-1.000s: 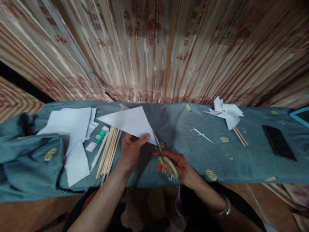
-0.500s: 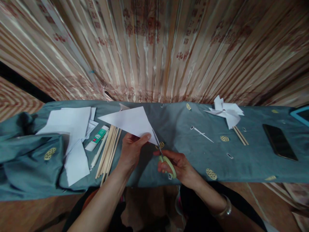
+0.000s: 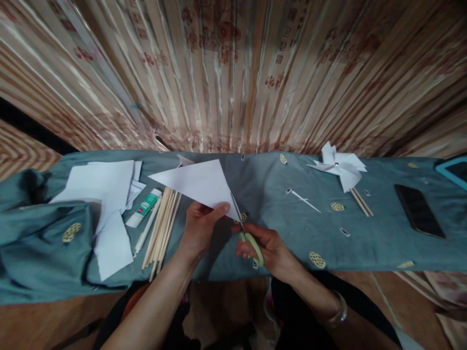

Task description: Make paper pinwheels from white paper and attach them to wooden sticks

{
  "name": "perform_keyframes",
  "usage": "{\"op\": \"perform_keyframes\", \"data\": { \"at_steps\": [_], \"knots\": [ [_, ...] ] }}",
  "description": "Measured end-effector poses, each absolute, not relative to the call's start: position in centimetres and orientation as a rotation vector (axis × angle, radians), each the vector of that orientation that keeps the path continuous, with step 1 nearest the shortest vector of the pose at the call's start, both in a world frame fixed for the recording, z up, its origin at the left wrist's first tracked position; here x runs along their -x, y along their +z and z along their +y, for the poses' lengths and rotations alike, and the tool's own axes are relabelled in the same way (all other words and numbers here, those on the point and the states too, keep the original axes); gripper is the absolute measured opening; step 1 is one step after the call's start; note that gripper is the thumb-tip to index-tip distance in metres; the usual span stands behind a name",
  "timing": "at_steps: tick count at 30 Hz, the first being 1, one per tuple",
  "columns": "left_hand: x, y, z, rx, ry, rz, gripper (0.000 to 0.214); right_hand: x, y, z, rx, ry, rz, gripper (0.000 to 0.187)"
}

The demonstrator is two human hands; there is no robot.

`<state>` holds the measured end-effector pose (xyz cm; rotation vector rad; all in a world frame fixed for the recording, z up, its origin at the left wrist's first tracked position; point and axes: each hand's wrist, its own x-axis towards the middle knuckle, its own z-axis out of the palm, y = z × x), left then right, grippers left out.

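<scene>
A white triangle of folded paper (image 3: 199, 181) is pinched in my left hand (image 3: 202, 226), thumb on top near its lower right corner. My right hand (image 3: 268, 248) grips scissors (image 3: 252, 247) with pale green handles, fingers in the loops. The blades lie along the right edge of the paper, close to my left thumb; whether they are fully closed I cannot tell. Wooden sticks (image 3: 160, 233) lie to the left of my left hand, partly under the paper. Beside them are a white pen (image 3: 146, 228) and a green and white glue stick (image 3: 145, 208).
White paper sheets (image 3: 105, 182) and a torn piece (image 3: 114, 245) lie at the left on the grey-green cloth (image 3: 292, 243). At the right are a paper pinwheel (image 3: 341, 167) on sticks, thin paper slivers (image 3: 305, 201), a dark phone (image 3: 419, 210) and a blue-edged object (image 3: 454, 171). A patterned curtain (image 3: 233, 73) hangs behind.
The view has shifted slightly. My hands keep their grips, and the paper and scissors stay almost in place, with the blades a little closer along the paper's edge.
</scene>
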<state>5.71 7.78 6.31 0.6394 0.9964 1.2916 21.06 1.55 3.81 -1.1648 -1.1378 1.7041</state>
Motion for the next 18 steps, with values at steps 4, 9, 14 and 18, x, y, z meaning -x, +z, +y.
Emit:
{"op": "perform_keyframes", "data": {
  "at_steps": [4, 9, 14, 18],
  "knots": [
    [-5.77, 6.46, 7.77, -0.63, 1.286, 1.016, 0.027, -20.95, 4.11, 1.57, 1.188, 1.723, -1.112, 0.051],
    [-5.99, 6.49, 7.26, -0.636, 1.206, 1.017, 0.026, -21.06, 4.2, 1.67, 1.209, 1.684, -1.151, 0.051],
    [-6.1, 6.19, 6.95, -0.671, 1.16, 0.993, 0.024, -21.05, 4.21, 1.68, 1.219, 1.663, -1.147, 0.051],
    [-6.1, 6.16, 7.03, -0.663, 1.175, 1.005, 0.024, -20.89, 3.96, 1.6, 1.242, 1.687, -1.077, 0.047]
  ]
}}
